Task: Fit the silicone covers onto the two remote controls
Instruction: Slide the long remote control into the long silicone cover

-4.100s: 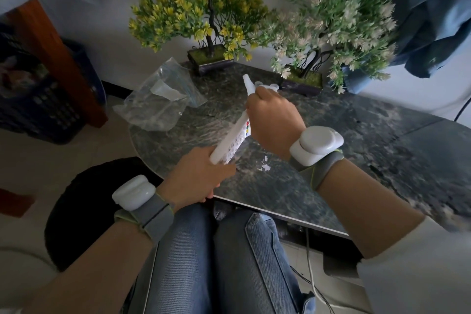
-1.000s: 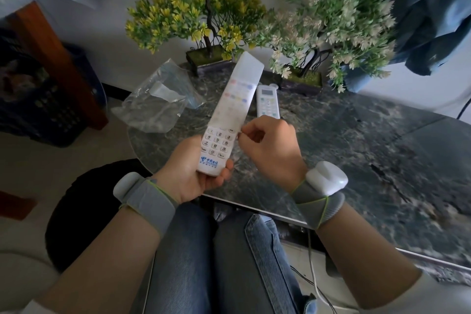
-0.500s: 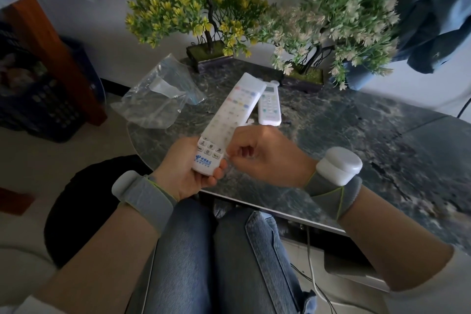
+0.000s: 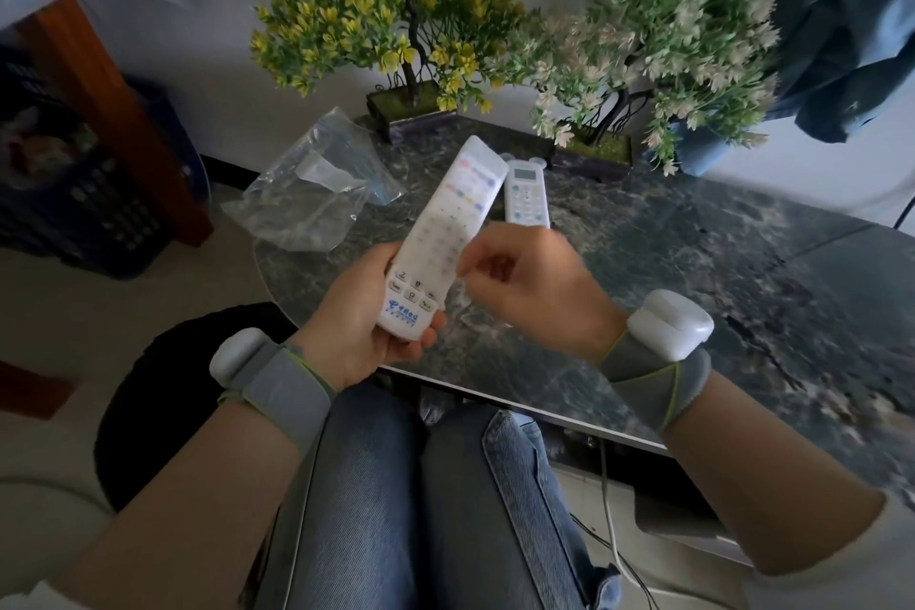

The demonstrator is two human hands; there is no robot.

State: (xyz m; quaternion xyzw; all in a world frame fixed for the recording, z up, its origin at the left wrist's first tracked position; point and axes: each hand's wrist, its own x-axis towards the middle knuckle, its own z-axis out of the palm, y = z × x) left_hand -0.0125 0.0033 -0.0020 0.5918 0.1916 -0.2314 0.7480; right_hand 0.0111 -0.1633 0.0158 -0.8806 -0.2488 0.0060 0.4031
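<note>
While left hand (image 4: 346, 327) grips white remote (image 4: 408, 307) at bare base, right hand (image 4: 537, 295) pinches translucent cover (image 4: 458, 208).

**Fig. 1. What the person wears**

Behind the left hand (image 4: 356, 312), a grey fabric left strap (image 4: 282, 386) with thin green edging carries a white, rounded left pod (image 4: 237, 354). Behind the right hand (image 4: 534, 292) sit a matching right strap (image 4: 653, 376) and right pod (image 4: 671, 322). Blue jeans (image 4: 445, 510) cover the legs. A pale sleeve (image 4: 871, 555) covers the upper part of the right forearm.

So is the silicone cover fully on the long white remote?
Partly on: translucent silicone cover stops above the white remote's bare bottom buttons.
</note>
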